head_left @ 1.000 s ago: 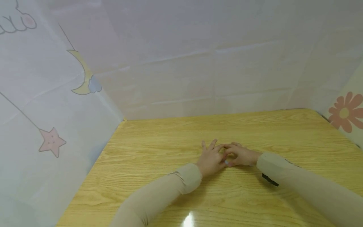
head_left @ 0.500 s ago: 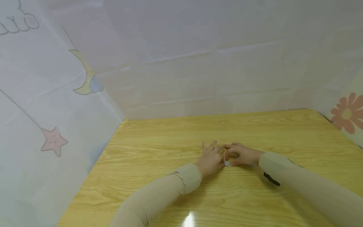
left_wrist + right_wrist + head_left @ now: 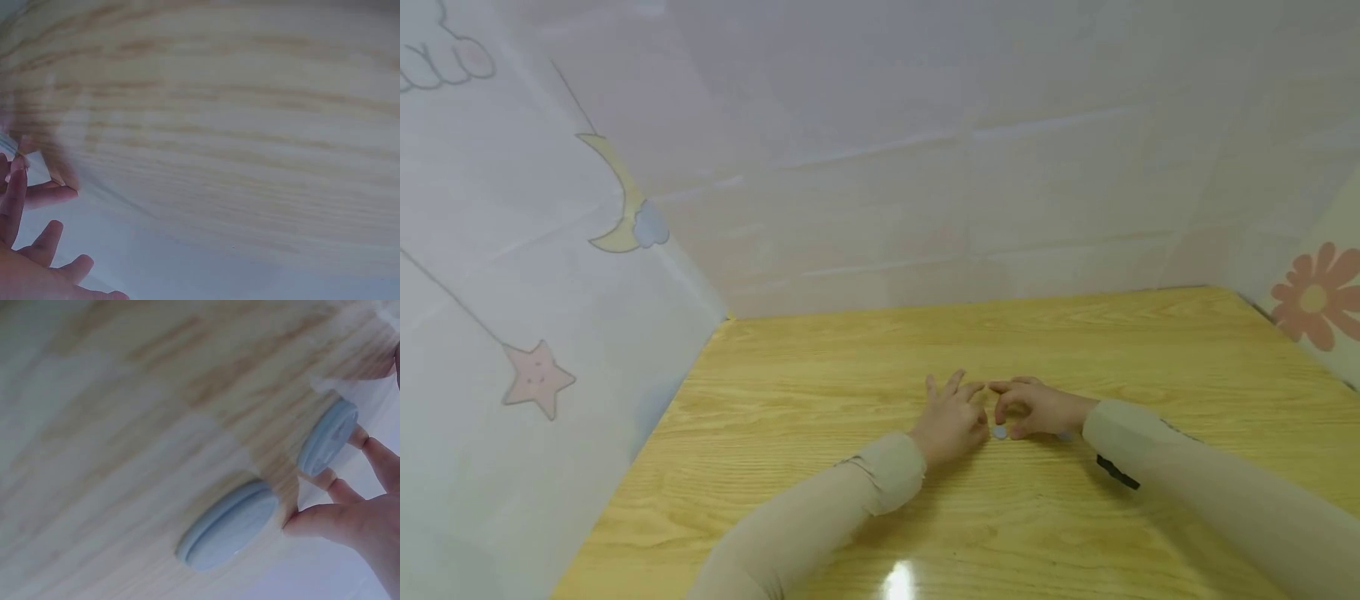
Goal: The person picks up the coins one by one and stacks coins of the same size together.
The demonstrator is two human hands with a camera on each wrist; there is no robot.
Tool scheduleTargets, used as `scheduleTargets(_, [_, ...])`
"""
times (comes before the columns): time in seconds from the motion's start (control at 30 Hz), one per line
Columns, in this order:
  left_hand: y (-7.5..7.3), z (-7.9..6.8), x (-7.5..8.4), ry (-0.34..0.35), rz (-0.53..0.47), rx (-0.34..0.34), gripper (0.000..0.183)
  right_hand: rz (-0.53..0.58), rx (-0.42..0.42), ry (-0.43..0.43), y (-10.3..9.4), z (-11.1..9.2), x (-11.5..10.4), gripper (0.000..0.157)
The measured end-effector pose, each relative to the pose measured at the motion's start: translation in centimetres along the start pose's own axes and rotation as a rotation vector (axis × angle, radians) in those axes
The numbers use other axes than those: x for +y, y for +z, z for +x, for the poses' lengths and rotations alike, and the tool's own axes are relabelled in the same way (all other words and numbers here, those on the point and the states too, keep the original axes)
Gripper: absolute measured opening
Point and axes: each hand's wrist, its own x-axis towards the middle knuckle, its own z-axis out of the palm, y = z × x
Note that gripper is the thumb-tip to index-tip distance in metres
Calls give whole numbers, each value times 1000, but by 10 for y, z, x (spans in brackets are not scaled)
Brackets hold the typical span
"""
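A pale blue-grey round disc [image 3: 1000, 432] lies on the table between the hands; the right wrist view shows its rim [image 3: 328, 437]. My right hand [image 3: 1037, 410] arches over its right side, index fingertip close to the disc, thumb [image 3: 319, 522] apart from it. A second similar disc [image 3: 228, 525] lies nearer the right wrist, mostly hidden by it in the head view [image 3: 1064, 435]. My left hand [image 3: 951, 423] is just left of the first disc, several fingers spread. In the left wrist view a small whitish shape [image 3: 37, 167] shows beside its fingertips; its kind is unclear.
The wood-grain table [image 3: 820, 358] reaches back to a pale wall sheet [image 3: 880, 208]. More sheets with printed pictures, a star [image 3: 538, 379] and a flower [image 3: 1312, 298], stand at the sides. A black strip [image 3: 1117, 472] shows under the right sleeve.
One second ago both hands met at the disc and mostly hid it. Now it lies visible on the table. My left hand has drawn slightly left; the right hand has hardly moved.
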Motion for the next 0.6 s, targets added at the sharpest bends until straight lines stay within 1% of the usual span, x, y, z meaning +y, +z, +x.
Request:
scheduleTargets(0.13, [-2,-5,-4,-8,-21,14,22,-12,11,-7,0,0,0,13])
scheduleTargets(0.43, [1,-8,-9,-12,34,37,21,-3,11,0,0,1,2,10])
scheduleTargets(0.6, [0,-10,-10,-25,33,38,21,-3,18,10,2,1,-1,9])
